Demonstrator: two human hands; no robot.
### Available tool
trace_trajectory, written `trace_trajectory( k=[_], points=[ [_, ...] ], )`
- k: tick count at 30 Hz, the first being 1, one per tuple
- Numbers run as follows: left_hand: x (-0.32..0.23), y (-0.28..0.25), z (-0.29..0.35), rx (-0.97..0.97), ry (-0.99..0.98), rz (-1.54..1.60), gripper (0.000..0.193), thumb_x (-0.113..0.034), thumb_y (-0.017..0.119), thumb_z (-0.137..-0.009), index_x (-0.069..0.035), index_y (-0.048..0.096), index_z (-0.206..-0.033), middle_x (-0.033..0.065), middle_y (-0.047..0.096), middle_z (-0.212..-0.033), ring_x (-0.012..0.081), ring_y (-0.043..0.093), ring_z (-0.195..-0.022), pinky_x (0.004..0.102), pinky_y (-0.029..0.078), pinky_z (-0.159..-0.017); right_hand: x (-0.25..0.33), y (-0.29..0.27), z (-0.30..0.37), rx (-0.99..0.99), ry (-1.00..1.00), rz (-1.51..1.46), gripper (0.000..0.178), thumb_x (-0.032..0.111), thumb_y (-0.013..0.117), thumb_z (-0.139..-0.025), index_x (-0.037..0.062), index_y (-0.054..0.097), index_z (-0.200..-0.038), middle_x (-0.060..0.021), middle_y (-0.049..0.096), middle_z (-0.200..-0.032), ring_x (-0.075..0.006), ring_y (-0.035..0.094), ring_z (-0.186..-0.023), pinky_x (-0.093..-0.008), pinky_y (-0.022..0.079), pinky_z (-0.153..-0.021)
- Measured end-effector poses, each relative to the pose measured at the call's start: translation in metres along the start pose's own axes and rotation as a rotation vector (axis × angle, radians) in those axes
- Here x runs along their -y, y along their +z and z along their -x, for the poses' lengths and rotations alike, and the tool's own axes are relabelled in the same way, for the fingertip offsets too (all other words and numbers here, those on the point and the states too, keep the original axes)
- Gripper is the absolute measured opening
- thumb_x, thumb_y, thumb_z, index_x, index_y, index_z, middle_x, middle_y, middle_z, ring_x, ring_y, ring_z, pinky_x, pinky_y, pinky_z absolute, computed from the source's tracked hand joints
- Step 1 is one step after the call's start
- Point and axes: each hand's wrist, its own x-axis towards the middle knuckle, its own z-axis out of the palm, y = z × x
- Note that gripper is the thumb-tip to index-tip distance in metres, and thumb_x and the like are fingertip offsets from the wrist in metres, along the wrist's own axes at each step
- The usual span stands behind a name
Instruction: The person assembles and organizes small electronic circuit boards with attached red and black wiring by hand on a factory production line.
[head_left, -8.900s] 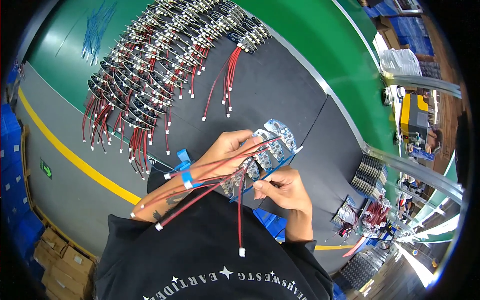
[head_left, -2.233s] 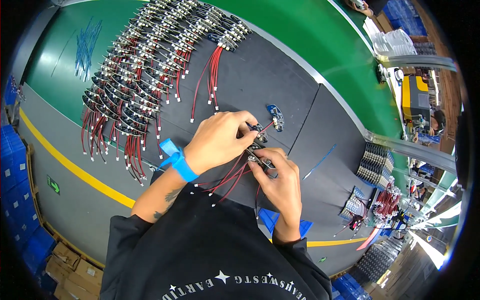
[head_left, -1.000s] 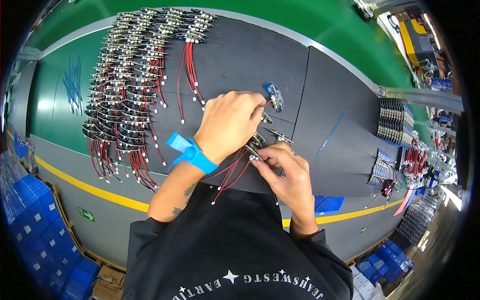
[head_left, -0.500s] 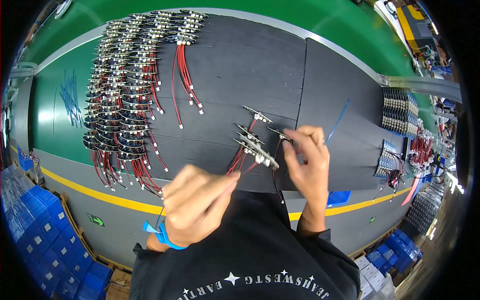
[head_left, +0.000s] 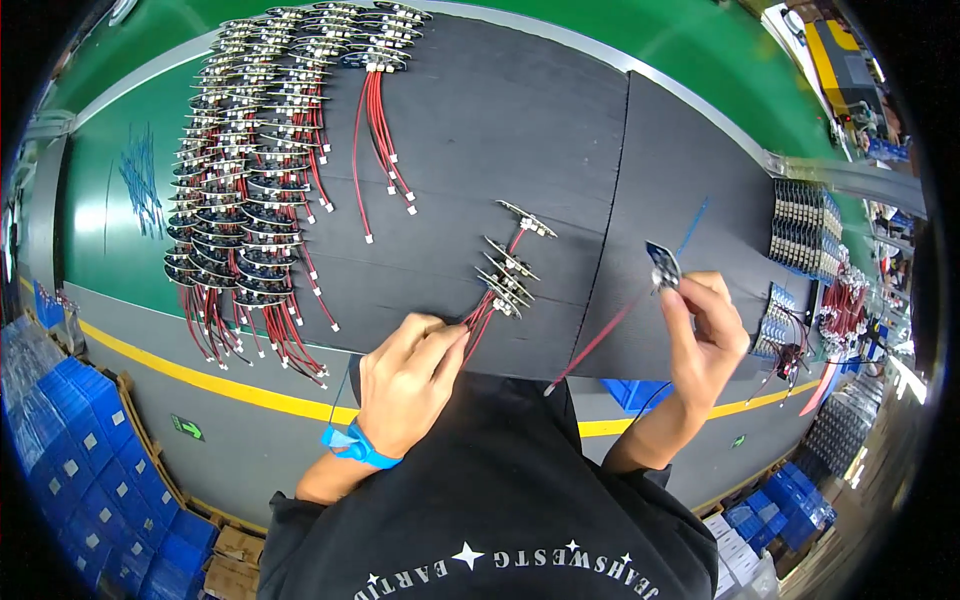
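My right hand [head_left: 708, 335] pinches a small dark circuit board [head_left: 662, 266] between thumb and fingertips, lifted above the dark mat. A red cable [head_left: 606, 331] trails from that board down to the left, ending in a connector near the mat's front edge. My left hand [head_left: 408, 378], with a blue wrist strap [head_left: 358, 446], is closed at the red wires [head_left: 483, 318] of a short row of circuit boards [head_left: 510, 280]. Its fingertips press together on those wires. The boards of this row stand on edge in front of me, overlapping.
Long overlapping rows of wired boards [head_left: 240, 160] fill the left of the bench. Blue ties [head_left: 143, 185] lie on the green surface there, another blue tie [head_left: 692, 228] at right. Stacked boards [head_left: 803, 225] and bundled red cables [head_left: 843, 305] sit at the right end.
My right hand has picked up a board with its cable and moved right, away from the row. My left hand has shifted slightly right and down, its fingers at the row's wires.
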Motion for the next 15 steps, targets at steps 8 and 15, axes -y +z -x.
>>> trace_trajectory(
  k=[8, 15],
  points=[
    [0.008, -0.026, -0.017, -0.041, -0.225, 0.145, 0.01, -0.001, 0.063, -0.084, 0.001, 0.066, -0.093, 0.0117, 0.061, -0.082, 0.0184, 0.057, -0.058, 0.0298, 0.044, -0.051, 0.033, 0.053, 0.022, 0.34, 0.013, -0.183, 0.016, -0.002, 0.074, -0.072, -0.0022, 0.067, -0.086, -0.0097, 0.063, -0.075, -0.0165, 0.059, -0.062, -0.0281, 0.045, -0.053],
    [-0.001, -0.015, -0.009, 0.011, 0.092, -0.107, 0.028, -0.017, 0.078, -0.07, -0.004, 0.068, -0.092, 0.0054, 0.059, -0.086, 0.024, 0.056, -0.075, 0.0353, 0.044, -0.062, 0.019, 0.082, 0.037, 0.394, -0.109, 0.137, 0.014, 0.002, 0.073, -0.071, 0.0019, 0.067, -0.083, -0.0078, 0.061, -0.075, -0.0234, 0.061, -0.068, -0.0323, 0.049, -0.059]
  ],
)
